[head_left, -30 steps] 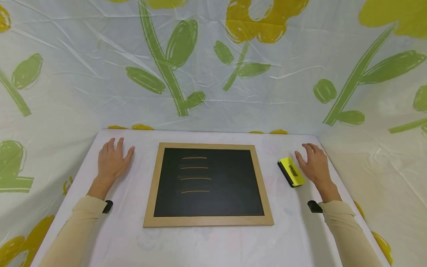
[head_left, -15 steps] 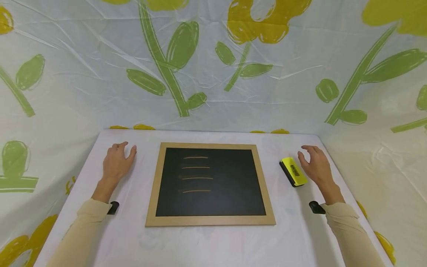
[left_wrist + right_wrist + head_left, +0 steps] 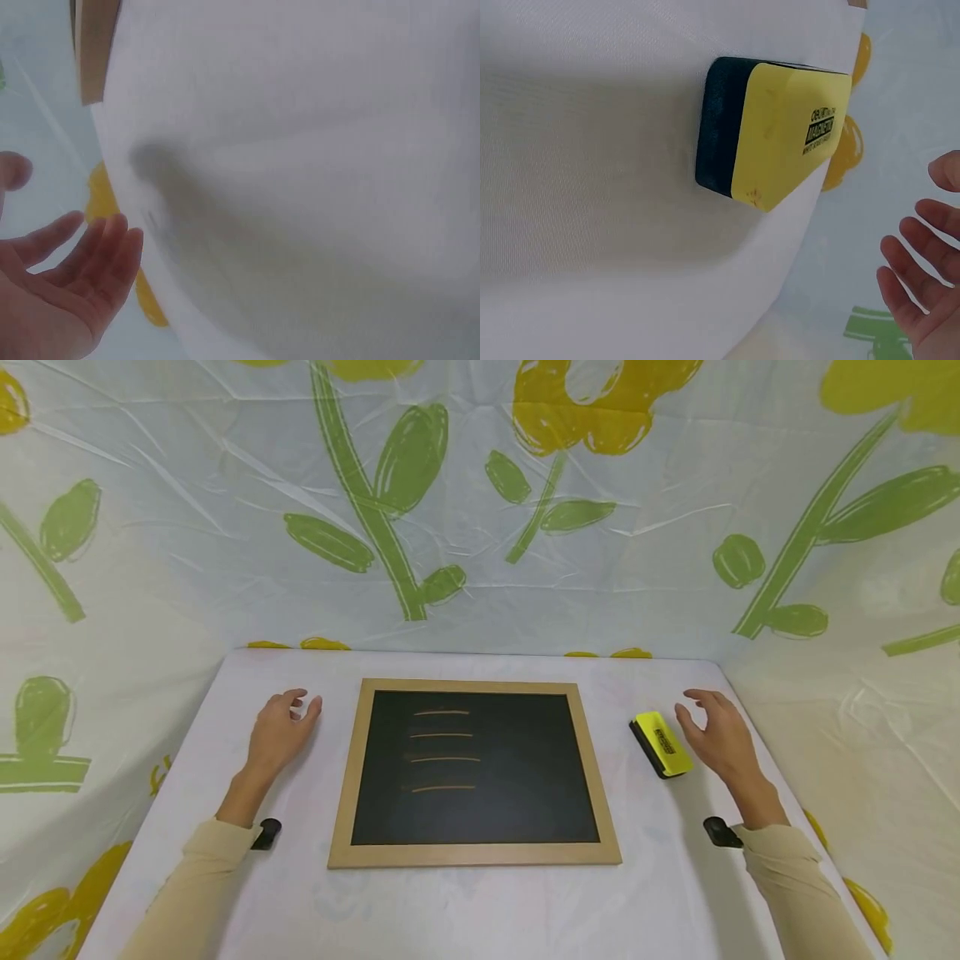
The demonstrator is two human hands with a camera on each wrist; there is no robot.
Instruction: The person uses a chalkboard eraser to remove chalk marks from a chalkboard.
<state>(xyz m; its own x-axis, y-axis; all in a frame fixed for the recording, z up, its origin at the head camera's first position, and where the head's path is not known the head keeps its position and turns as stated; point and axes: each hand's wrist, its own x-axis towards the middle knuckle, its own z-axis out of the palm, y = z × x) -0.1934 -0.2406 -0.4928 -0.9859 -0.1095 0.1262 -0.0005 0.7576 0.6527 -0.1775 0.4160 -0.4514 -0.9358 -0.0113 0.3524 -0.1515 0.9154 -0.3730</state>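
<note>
1. Two hands in the air over the white surface (image 3: 480,910), as far as I can tell. The left hand (image 3: 277,735) has its fingers loosely bent with nothing in them, off beside the board.
2. Same deal with the right hand (image 3: 722,735): relaxed, empty, right near the yellow eraser (image 3: 662,745) but apparently not touching it.
3. That eraser sits at a slant between the chalkboard (image 3: 525,768) and the right hand, seemingly with its black felt (image 3: 720,127) down.
4. Chalkboard's lying flat in its wooden frame (image 3: 474,855), four short orange-ish strokes on it.
5. My read: this is a hands-ready stage, nothing picked up yet. Grabbing the eraser would call for the right hand to lower and pinch its long sides; the left could steady the frame.
</note>
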